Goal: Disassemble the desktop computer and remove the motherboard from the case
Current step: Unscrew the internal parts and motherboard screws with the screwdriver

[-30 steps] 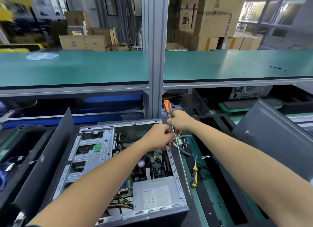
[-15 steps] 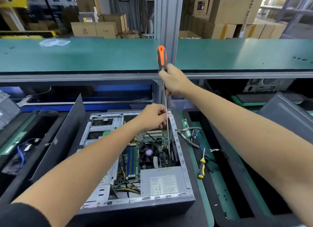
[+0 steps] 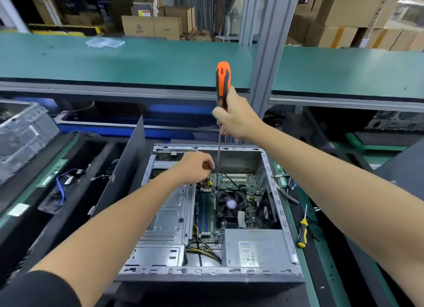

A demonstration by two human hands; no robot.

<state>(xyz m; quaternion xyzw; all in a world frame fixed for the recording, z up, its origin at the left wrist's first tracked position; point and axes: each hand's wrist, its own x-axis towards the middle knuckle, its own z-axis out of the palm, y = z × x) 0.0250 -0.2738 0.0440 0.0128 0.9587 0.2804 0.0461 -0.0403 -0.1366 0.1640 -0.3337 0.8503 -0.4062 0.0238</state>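
Observation:
An open desktop case (image 3: 278, 205) lies on its side before me. Inside it I see the green motherboard (image 3: 236, 183), a round CPU fan (image 3: 230, 203) and a grey power supply (image 3: 254, 247). My right hand (image 3: 236, 121) grips the orange and black handle of a long screwdriver (image 3: 222, 82) held upright; its thin shaft runs down to the board's far left part. My left hand (image 3: 195, 166) hovers over the board's upper left and pinches a thin black cable (image 3: 229, 178) beside the shaft.
A yellow-handled screwdriver (image 3: 302, 233) lies on the green mat right of the case, with pliers (image 3: 286, 194) behind it. A dark side panel (image 3: 124, 169) leans at the case's left. Another metal chassis (image 3: 20, 137) sits far left. A green shelf (image 3: 137, 61) spans overhead.
My right hand raised the screwdriver upright and set its tip down into the case. My left hand dropped lower over the board, pinching the cable. The view moved closer over the case.

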